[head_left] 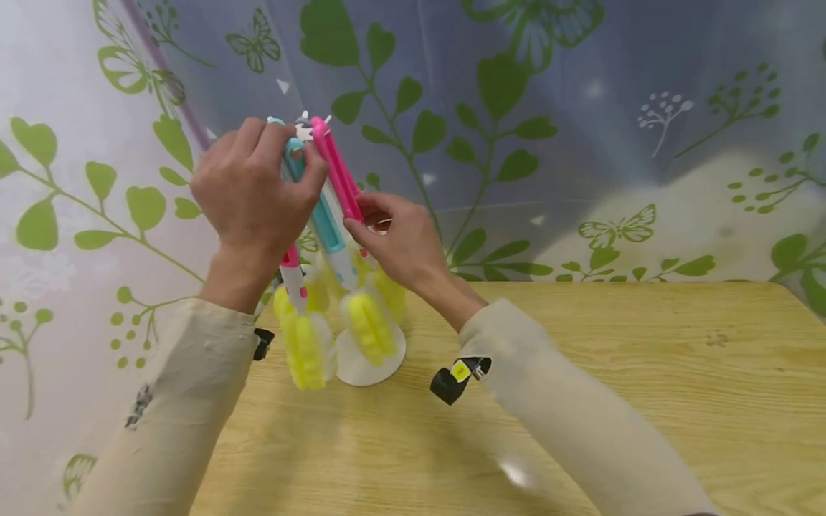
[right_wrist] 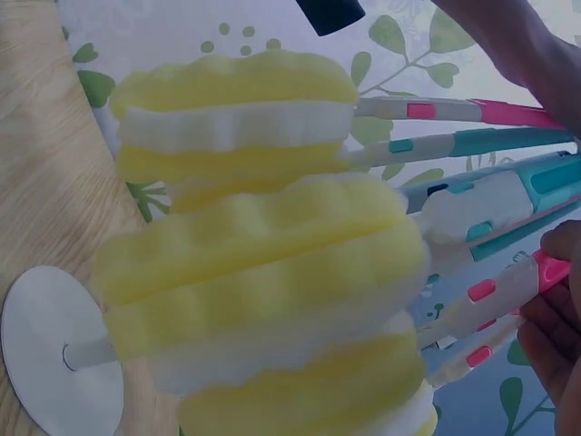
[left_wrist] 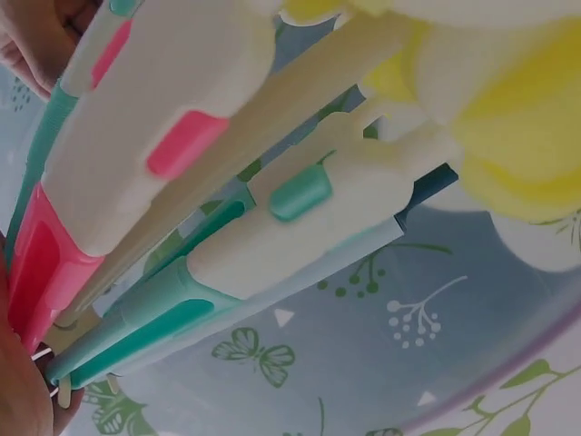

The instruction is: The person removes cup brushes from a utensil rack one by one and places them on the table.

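Note:
Several sponge brushes with yellow-and-white heads (head_left: 371, 326) hang round a stand with a white round base (head_left: 368, 378). My left hand (head_left: 248, 179) is at the top of the stand, its fingers curled and thumb against the upper end of a teal-handled sponge brush (head_left: 330, 228). Below that hand hangs a pink-handled brush (head_left: 293, 279). My right hand (head_left: 403, 240) pinches the lower part of another pink handle (head_left: 335, 165) between thumb and fingers. White hook tips (head_left: 305, 125) show by the handle ends. In the left wrist view, a teal brush (left_wrist: 145, 327) hangs beside a pink one (left_wrist: 54, 263).
The stand is on a wood-grain table (head_left: 581, 373), near its back left. Behind hangs a curtain (head_left: 581, 179) printed with green leaves and butterflies. Black straps (head_left: 449, 385) circle both sleeve cuffs.

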Demonstrator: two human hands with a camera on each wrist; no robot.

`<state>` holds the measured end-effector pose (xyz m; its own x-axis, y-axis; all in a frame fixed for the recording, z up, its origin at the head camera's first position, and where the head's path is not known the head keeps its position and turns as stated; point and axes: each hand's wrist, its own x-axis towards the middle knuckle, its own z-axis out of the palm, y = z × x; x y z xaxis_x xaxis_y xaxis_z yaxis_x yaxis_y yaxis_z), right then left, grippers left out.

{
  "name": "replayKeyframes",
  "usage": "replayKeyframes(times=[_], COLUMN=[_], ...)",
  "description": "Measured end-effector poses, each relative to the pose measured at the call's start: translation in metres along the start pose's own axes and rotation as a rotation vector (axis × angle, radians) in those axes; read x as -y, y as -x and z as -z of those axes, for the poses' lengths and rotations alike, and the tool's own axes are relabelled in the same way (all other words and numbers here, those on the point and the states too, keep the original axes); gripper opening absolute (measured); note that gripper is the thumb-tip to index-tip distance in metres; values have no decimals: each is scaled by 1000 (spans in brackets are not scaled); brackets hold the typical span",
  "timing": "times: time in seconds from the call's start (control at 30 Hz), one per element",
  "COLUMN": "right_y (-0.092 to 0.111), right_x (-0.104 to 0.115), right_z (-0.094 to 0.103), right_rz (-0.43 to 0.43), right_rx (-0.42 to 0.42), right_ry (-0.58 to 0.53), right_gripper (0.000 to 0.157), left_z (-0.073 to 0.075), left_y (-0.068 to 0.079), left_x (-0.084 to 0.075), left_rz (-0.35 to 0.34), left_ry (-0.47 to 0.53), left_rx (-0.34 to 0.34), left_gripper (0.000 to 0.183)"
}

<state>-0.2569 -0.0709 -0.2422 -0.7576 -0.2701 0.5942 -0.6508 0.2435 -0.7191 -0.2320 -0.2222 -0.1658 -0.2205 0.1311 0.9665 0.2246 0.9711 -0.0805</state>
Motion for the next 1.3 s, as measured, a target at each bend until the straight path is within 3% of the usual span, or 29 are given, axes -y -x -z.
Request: replayKeyframes(times=[0.37, 0.53, 0.63, 0.83, 1.0, 1.2, 1.3], right_y=[11, 25, 36, 59, 75, 89, 97], right_x=[-15, -26, -33, -53, -73, -101, -110], right_z=[14, 18, 22, 30, 36, 41, 42], right_rz=[27, 38, 0, -140, -305, -554, -629], right_rx=[-21, -14, -11, -14, -11, -12, 6], right_ry=[-131, -103, -102, -93, -79, -184, -204], right_gripper=[26, 26, 25, 27, 29, 31, 31], left_z=[-4, -2, 0, 3, 4, 1, -1], left_y=[2, 3, 3, 4, 1, -2, -4], left_x=[-2, -1, 0, 2, 2, -4, -8], left_rz=[15, 4, 4, -1, -2, 9, 7], left_ry=[31, 2, -19, -50, -59, -26, -34], left_rx=[-8, 2, 13, 34, 25, 4, 4], left_gripper=[31, 30, 30, 29, 28, 36, 43])
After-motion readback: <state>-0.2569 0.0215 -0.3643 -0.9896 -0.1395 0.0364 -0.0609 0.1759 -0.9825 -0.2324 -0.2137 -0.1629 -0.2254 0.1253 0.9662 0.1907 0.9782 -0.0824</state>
